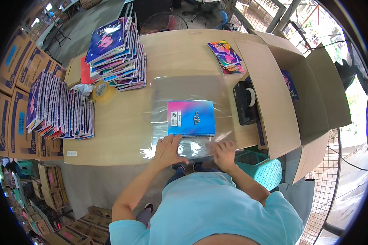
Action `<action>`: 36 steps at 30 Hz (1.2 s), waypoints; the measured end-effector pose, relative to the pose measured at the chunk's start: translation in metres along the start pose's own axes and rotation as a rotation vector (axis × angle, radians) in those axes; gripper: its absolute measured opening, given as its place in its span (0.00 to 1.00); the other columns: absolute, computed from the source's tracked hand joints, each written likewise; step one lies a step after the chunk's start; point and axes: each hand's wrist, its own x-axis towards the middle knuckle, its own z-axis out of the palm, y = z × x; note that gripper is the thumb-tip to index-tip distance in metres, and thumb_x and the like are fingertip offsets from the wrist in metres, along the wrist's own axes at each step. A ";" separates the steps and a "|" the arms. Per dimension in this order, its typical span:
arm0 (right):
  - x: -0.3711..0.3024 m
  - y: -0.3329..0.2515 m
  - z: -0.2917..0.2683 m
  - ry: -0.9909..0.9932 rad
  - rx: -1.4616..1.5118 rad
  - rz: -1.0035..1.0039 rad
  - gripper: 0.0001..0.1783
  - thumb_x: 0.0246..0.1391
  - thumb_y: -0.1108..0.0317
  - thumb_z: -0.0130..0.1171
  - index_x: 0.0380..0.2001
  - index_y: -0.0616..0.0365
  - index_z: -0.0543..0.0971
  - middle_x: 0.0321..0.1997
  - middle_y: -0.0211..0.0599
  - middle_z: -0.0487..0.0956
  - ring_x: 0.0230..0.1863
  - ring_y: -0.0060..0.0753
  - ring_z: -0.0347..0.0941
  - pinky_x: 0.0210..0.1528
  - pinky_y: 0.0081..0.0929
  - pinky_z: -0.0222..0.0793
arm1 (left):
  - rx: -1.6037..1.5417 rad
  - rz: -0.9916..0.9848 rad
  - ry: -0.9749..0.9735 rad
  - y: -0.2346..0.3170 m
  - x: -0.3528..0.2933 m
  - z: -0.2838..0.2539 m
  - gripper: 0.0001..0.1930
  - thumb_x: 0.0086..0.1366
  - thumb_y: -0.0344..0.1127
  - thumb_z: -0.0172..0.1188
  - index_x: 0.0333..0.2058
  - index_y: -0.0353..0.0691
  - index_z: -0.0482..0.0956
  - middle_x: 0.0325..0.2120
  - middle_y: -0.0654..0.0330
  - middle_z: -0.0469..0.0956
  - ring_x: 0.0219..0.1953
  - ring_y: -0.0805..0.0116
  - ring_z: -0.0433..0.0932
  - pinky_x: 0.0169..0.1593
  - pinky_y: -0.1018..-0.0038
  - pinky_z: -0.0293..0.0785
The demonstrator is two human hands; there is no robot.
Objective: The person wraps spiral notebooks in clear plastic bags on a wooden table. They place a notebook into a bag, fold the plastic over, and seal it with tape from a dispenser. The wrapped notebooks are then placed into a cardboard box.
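Observation:
A spiral notebook (192, 118) with a pink-to-blue cover lies flat on a clear plastic sheet (188, 87) in the middle of the table. My left hand (166, 152) is open, its fingertips at the notebook's near left edge and its thumb spread to the right over the plastic. At the sheet's near right corner, my right hand (223, 155) has its fingers bent and closed on the plastic. The notebook's wire binding runs along the side nearest me. Glare hides part of the plastic's near edge.
Tall notebook stacks (118, 61) and a leaning row of notebooks (63, 108) occupy the left side, with a tape roll (103, 90) between. To the right are a black tape dispenser (243, 104), an open carton (274, 98), several colourful booklets (226, 57) and a teal basket (265, 173).

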 end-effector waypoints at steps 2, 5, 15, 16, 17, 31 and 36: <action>0.011 0.008 -0.012 0.130 0.037 0.012 0.24 0.45 0.66 0.62 0.50 0.45 0.76 0.40 0.31 0.75 0.47 0.38 0.70 0.58 0.54 0.54 | 0.137 0.062 -0.006 0.000 0.002 -0.005 0.18 0.54 0.32 0.62 0.45 0.44 0.73 0.33 0.53 0.75 0.39 0.53 0.75 0.41 0.61 0.68; 0.037 0.005 -0.039 0.183 0.063 -0.037 0.21 0.46 0.66 0.62 0.47 0.46 0.77 0.37 0.30 0.76 0.47 0.37 0.71 0.59 0.59 0.52 | 0.178 0.145 -0.072 -0.035 0.010 -0.015 0.17 0.55 0.34 0.63 0.44 0.44 0.75 0.38 0.52 0.77 0.43 0.53 0.76 0.45 0.62 0.69; 0.121 0.058 -0.054 -0.309 0.325 0.131 0.14 0.49 0.62 0.63 0.39 0.53 0.76 0.40 0.35 0.78 0.50 0.42 0.71 0.51 0.45 0.64 | 0.073 0.104 0.374 -0.023 0.033 -0.061 0.34 0.53 0.42 0.68 0.59 0.49 0.67 0.60 0.50 0.64 0.64 0.46 0.60 0.62 0.42 0.54; 0.124 0.055 -0.057 -0.350 0.330 0.140 0.17 0.48 0.60 0.64 0.40 0.54 0.76 0.41 0.36 0.77 0.50 0.44 0.70 0.50 0.43 0.64 | 0.165 0.136 0.277 -0.018 0.024 -0.051 0.38 0.52 0.44 0.69 0.62 0.50 0.65 0.62 0.51 0.60 0.66 0.44 0.56 0.63 0.38 0.50; 0.122 0.050 -0.062 -0.287 0.359 0.090 0.22 0.45 0.57 0.67 0.42 0.55 0.74 0.42 0.38 0.77 0.50 0.46 0.70 0.50 0.43 0.64 | 0.229 0.107 0.142 -0.030 0.014 -0.034 0.42 0.50 0.46 0.70 0.64 0.51 0.62 0.64 0.51 0.57 0.68 0.42 0.53 0.63 0.34 0.46; 0.051 -0.056 -0.030 -0.070 0.350 -0.212 0.32 0.43 0.54 0.69 0.52 0.52 0.73 0.46 0.42 0.74 0.51 0.49 0.68 0.58 0.47 0.59 | -0.178 -0.069 -0.019 -0.081 -0.018 -0.003 0.05 0.55 0.35 0.65 0.32 0.51 0.83 0.35 0.68 0.78 0.47 0.66 0.75 0.60 0.57 0.63; 0.028 -0.028 0.010 -0.081 0.212 -0.202 0.17 0.46 0.71 0.60 0.43 0.49 0.79 0.36 0.32 0.77 0.43 0.38 0.71 0.52 0.42 0.61 | -1.027 -0.397 -0.335 -0.102 -0.001 -0.022 0.17 0.68 0.51 0.57 0.42 0.45 0.82 0.36 0.65 0.78 0.38 0.71 0.76 0.43 0.73 0.74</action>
